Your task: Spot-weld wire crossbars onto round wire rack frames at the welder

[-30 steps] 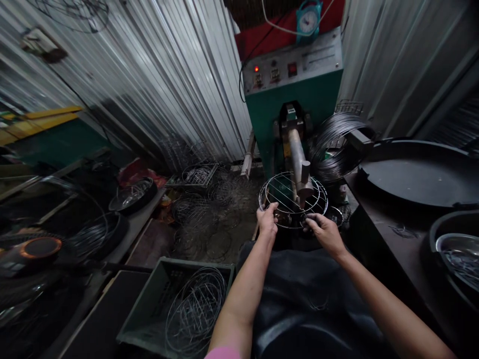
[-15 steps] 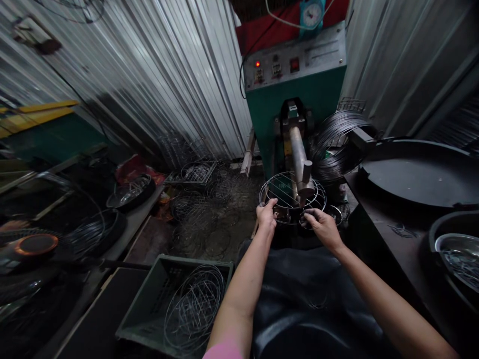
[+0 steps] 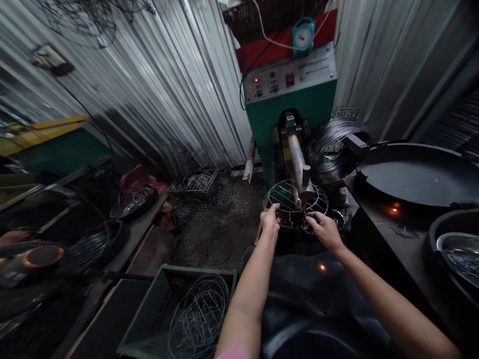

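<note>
A round wire rack (image 3: 281, 198) with crossing wires lies level under the arm of a green machine (image 3: 258, 124). My left hand (image 3: 270, 219) is closed on the rack's near left rim, thumb on top. At the near right rim, my right hand (image 3: 322, 229) is pinched right beside the machine's lower metal tip (image 3: 303, 204). What lies between its fingertips is too dark and small to make out. A thick metal rod (image 3: 298, 155) reaches from the machine over the rack. Two orange sparks glow, one over the dark apron (image 3: 299, 284) and one by the right-hand table.
A green crate (image 3: 142, 319) with wire racks stands at lower left. On the right are a wire coil (image 3: 329, 149), a large black pan (image 3: 415, 172) and a metal bowl (image 3: 458, 242) of small pieces. A co-worker's hand (image 3: 15, 237) shows at far left.
Orange sparks have appeared to the right of and below my hands. The view has tilted slightly, so the scene sits lower. My hands keep nearly the same hold at the rack.
</note>
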The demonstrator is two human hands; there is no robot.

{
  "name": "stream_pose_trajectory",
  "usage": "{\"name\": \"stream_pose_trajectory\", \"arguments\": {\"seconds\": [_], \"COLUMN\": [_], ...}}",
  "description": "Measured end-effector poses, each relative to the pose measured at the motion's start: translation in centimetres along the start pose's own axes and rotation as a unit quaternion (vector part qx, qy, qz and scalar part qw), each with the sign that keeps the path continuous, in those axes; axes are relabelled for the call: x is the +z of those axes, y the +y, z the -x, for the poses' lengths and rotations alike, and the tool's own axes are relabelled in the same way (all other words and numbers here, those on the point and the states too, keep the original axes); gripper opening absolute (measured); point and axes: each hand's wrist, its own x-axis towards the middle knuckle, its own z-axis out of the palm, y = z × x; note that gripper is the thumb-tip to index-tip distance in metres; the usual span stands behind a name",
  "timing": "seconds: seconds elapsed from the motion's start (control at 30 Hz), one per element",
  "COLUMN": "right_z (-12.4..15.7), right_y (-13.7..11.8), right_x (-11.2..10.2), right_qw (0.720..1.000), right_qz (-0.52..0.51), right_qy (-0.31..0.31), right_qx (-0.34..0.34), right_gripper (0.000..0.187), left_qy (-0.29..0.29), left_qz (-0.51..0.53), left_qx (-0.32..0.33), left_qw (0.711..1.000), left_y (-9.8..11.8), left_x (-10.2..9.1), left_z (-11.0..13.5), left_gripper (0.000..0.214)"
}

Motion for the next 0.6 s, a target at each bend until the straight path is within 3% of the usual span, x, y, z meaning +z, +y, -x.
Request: {"name": "stream_pose_trajectory", "arguments": {"seconds": [0.4, 0.53, 0.6], "right_z": [0.2, 3.4, 6.1], "right_y": [-0.4, 1.1, 3.1], "right_x": [0.2, -1.6, -3.1], "right_qw": [1.0, 0.998, 0.995], "right_qz": [-0.009, 0.03, 0.086], "right_qy": [0.002, 0.051, 0.037], "right_qx": [0.005, -0.023, -0.019], "right_gripper": [0.029, 0.032, 0.029], "left_qy": [-0.019, -0.077, -0.097], "left_qz": [-0.019, -0.053, -0.094], "left_qx": [0.001, -0.037, -0.059], "left_qw": [1.0, 0.995, 0.989], "left_y": [0.0, 0.8, 2.1], "left_x": [0.3, -1.2, -1.8], "left_z": [-0.5, -1.4, -2.6], "left_gripper": [0.037, 0.037, 0.04]}}
